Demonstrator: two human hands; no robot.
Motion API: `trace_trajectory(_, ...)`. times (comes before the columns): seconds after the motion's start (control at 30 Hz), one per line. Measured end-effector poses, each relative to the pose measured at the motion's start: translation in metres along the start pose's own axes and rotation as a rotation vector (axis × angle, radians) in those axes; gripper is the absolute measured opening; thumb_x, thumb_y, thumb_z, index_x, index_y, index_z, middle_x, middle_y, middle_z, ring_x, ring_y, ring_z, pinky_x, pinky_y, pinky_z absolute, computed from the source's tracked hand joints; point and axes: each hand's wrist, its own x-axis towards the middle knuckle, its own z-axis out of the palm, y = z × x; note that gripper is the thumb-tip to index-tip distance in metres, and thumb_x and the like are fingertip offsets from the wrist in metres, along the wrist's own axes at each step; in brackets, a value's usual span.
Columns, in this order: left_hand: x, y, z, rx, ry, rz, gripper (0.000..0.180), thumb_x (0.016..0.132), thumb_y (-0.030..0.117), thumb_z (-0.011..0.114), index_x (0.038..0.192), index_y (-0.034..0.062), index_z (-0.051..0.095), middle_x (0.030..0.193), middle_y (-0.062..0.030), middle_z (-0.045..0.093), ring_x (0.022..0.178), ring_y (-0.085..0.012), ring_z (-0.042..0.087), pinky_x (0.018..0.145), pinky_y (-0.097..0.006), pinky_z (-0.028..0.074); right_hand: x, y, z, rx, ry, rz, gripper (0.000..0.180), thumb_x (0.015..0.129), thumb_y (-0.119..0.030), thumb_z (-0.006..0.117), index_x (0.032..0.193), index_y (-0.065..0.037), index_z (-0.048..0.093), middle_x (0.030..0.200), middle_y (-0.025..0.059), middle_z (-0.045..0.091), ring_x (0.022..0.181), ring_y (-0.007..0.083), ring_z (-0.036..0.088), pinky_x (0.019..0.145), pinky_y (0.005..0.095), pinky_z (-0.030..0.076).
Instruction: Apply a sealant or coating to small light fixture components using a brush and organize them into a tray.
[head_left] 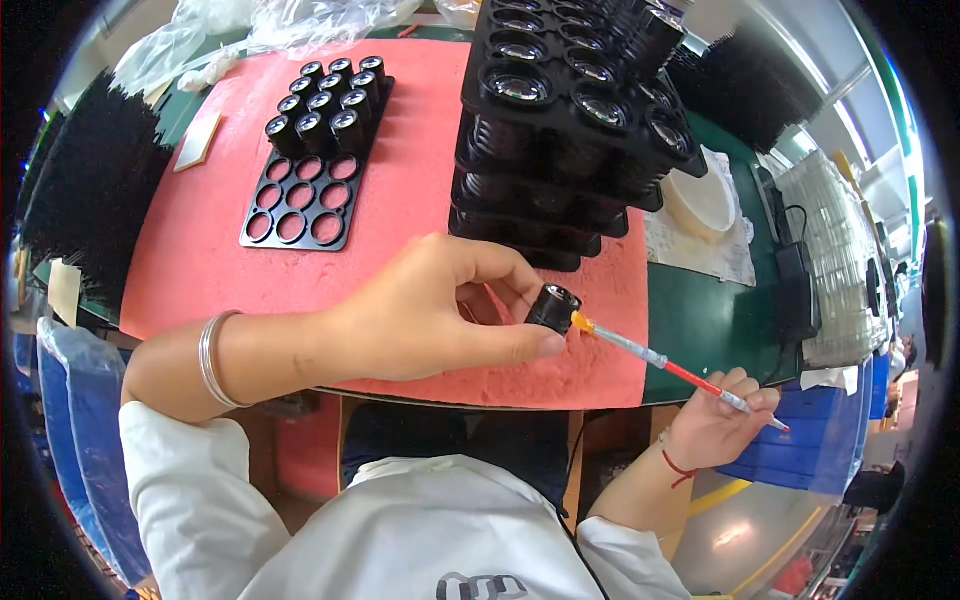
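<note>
Between thumb and fingers, my left hand (420,310) grips a short black lens barrel (553,309) above the front part of a pink mat. My right hand (715,425) is closed around a slim pen-like stick (690,377), part clear and part red, with an orange tip. That tip touches the side of the lens barrel, or sits right against it. Farther left stands a black tray with round holes (313,211); several black lens barrels (310,125) fill its far rows, and its near rows show pink mat through the holes.
A tall stack of black trays (530,205) loaded with lenses rises just beyond my hands. To its right, a white bowl (703,203) rests on a stained cloth. Black bristly brushes (85,170) flank the mat, a small white block (198,141) lies left, and clear plastic bags (300,28) lie behind.
</note>
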Motion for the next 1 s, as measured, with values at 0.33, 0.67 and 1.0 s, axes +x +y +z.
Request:
trace_trajectory(0.33, 0.0, -0.003, 0.0, -0.053, -0.052, 0.032, 0.027, 0.076, 0.021, 0.069, 0.087, -0.0019, 0.06, 0.071, 0.0015, 0.055, 0.064, -0.0018, 0.048, 0.055, -0.017, 0.041, 0.002, 0.0, 0.004, -0.146, 0.011, -0.048, 0.028, 0.091, -0.032, 0.045, 0.077, -0.008, 0.038, 0.055, 0.0013, 0.036, 0.053, 0.0109, 0.031, 0.047, 0.0237, 0.025)
trace_trajectory(0.67, -0.003, -0.001, -0.003, -0.059, -0.192, 0.007, 0.029, 0.081, 0.007, 0.062, 0.107, -0.0026, 0.054, 0.092, -0.001, 0.059, 0.079, -0.0044, 0.052, 0.066, -0.019, 0.044, 0.002, 0.0, 0.004, -0.053, 0.077, -0.054, 0.025, 0.091, -0.028, 0.046, 0.078, -0.008, 0.038, 0.058, -0.0005, 0.034, 0.056, 0.01, 0.03, 0.048, 0.0232, 0.024)
trace_trajectory(1.0, -0.024, 0.042, -0.029, 0.836, 0.07, 0.455, 0.025, 0.058, 0.007, 0.073, 0.08, 0.0037, 0.061, 0.078, -0.0052, 0.061, 0.065, -0.0165, 0.057, 0.059, -0.027, 0.046, 0.01, -0.004, -0.002, 0.287, 0.166, 0.005, 0.018, 0.09, -0.019, 0.046, 0.078, -0.009, 0.036, 0.064, -0.0004, 0.032, 0.061, 0.0108, 0.029, 0.051, 0.0235, 0.028)
